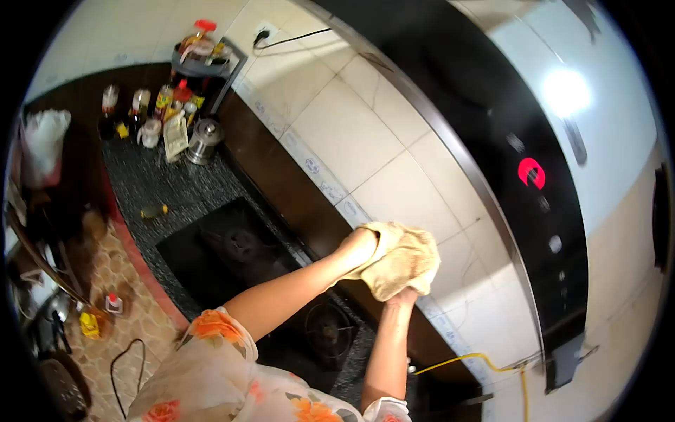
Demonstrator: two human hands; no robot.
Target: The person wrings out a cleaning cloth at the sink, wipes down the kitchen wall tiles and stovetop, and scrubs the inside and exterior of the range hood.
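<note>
A tan cloth (pixel 404 261) is bunched up in front of the tiled wall (pixel 380 169), above the back edge of the black gas stove (pixel 232 243). My left hand (pixel 360 247) holds the cloth from its left side, with the fingers covered by its folds. At the cloth's lower edge, my right hand (pixel 403 297) grips it from below, and its fingers are mostly hidden too. Whether the cloth touches the tiles cannot be made out.
A range hood (pixel 492 119) with a red lit display slopes down at the right. Bottles (pixel 140 102), a steel pot (pixel 204 141) and a rack (pixel 204 67) stand at the counter's far left. A yellow hose (pixel 464 357) runs along the wall at lower right.
</note>
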